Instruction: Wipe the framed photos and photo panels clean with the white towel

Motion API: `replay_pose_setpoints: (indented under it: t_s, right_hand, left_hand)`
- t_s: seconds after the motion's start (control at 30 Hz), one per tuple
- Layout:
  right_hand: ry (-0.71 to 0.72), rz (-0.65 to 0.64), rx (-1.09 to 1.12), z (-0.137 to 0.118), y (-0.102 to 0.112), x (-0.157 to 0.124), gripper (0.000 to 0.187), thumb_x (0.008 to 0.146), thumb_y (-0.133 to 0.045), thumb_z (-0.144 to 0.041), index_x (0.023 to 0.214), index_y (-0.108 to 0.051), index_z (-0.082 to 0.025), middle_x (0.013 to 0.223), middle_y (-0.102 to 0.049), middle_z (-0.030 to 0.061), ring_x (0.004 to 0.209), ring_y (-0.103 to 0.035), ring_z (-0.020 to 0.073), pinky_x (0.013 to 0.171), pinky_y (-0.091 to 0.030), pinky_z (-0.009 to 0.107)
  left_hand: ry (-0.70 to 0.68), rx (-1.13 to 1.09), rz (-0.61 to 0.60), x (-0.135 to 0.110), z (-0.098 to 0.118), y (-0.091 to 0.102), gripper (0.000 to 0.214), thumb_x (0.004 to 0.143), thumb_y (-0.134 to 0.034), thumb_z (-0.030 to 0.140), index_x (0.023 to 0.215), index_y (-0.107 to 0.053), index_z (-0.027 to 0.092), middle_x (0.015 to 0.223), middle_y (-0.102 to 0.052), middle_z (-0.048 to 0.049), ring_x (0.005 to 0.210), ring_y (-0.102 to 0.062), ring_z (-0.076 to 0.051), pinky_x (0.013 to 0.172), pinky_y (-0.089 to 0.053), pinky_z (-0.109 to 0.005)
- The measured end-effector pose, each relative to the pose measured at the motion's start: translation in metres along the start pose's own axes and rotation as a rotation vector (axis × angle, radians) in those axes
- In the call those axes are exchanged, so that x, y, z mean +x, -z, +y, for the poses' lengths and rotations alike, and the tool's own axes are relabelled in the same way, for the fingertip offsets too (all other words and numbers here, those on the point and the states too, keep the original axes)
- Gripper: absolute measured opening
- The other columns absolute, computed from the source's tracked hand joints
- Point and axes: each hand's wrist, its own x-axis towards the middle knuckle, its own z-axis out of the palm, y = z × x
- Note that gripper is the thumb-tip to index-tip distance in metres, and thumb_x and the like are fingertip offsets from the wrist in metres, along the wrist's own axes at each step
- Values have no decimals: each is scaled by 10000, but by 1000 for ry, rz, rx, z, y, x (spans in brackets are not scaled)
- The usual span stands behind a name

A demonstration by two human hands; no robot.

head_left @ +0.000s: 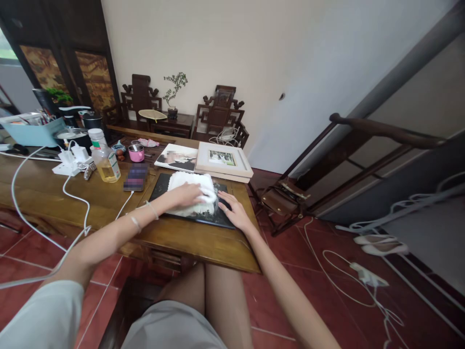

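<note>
A dark flat panel (225, 220), like a framed picture, lies on the wooden table, its surface glossy with some pattern at the edges. Spread over much of it is a white cloth (191, 179), part of it bunched up. My left hand (189, 195) presses on the cloth, its fingertips partly lost in the folds and blurred. At the panel's right side rests my right hand (232, 209), fingers stretched out over the edge, with nothing held. What the panel depicts under the cloth is hidden.
Behind the panel lie a photo print (177, 157) and a pale framed photo (223, 162). To the left are a phone (136, 177) on a cable, a pink cup (136, 153), a bottle of yellow liquid (107, 165), a power strip (69, 167) and a blue box (32, 132). A chair (301, 194) stands right.
</note>
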Motion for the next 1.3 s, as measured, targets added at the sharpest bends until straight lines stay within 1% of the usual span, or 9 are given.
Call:
replay_pose_setpoints:
  t_s: [0.1,0.2,0.47,0.57,0.67,0.9,1.0,1.13,1.3]
  right_hand:
    - [-5,-9,-8,-1,1,0,419,874,-492,-414,1228,-601,-216,1327,-562,98,1277,-459,253,1100,-320,500]
    - [-4,-15,-18,-1,0,0,430,880,-484,-402,1235,-595,-186,1332,-554,116,1281,-453,259,1100,-318,503]
    - [28,3,0,2,-1,1,392,877,-492,-396,1216,-609,-237,1324,-567,76,1274,-461,253,1092,-334,502]
    - [32,0,9,2,-1,1,391,878,-490,-396,1216,-609,-240,1326,-566,73,1276,-459,254,1092,-335,502]
    - [24,-2,-3,3,-1,1,389,875,-495,-392,1211,-612,-235,1321,-569,77,1271,-465,255,1094,-331,504]
    - [-5,-5,8,3,-1,0,405,874,-503,-410,1221,-606,-229,1338,-553,89,1287,-449,260,1105,-312,510]
    - [3,0,18,3,-2,0,394,874,-502,-402,1219,-606,-241,1333,-558,80,1283,-453,257,1102,-317,514]
    - [2,8,15,2,-3,1,389,871,-503,-398,1209,-613,-239,1324,-566,82,1277,-460,258,1098,-323,513]
    - [17,12,2,2,-3,2,400,872,-493,-405,1209,-613,-227,1318,-570,87,1273,-463,260,1093,-331,510]
  left_hand:
    - [70,-1,17,18,-28,2,320,961,-436,321,1222,-583,206,1306,-539,-137,1221,-479,-270,998,-360,-440]
    - [77,-15,6,15,-30,-2,319,962,-438,294,1246,-557,214,1344,-509,-128,1306,-382,-280,1026,-315,-506]
    - [-170,-59,-4,-65,51,-9,313,964,-430,386,1219,-564,263,1399,-463,-76,1354,-309,-274,1047,-296,-521]
    - [-208,-94,-5,-77,58,-6,314,969,-419,380,1219,-567,261,1401,-461,-72,1356,-313,-261,1064,-293,-479]
    - [-180,-138,-6,-62,38,-4,299,972,-417,371,1207,-576,275,1407,-454,-63,1348,-331,-250,1065,-287,-477]
    - [-46,-116,14,-4,-42,-6,278,964,-440,340,1147,-621,234,1369,-500,-60,1353,-316,-278,1072,-244,-485]
    - [-11,-92,33,-2,-52,-5,287,969,-432,340,1175,-604,238,1389,-480,-57,1358,-305,-276,1070,-244,-487]
    - [11,-35,-7,-27,-21,-6,311,963,-442,364,1218,-568,239,1433,-418,-94,1369,-286,-286,1052,-261,-524]
    - [-163,-19,-31,-74,41,-7,317,961,-433,400,1206,-572,255,1438,-414,-81,1368,-299,-262,1064,-279,-490]
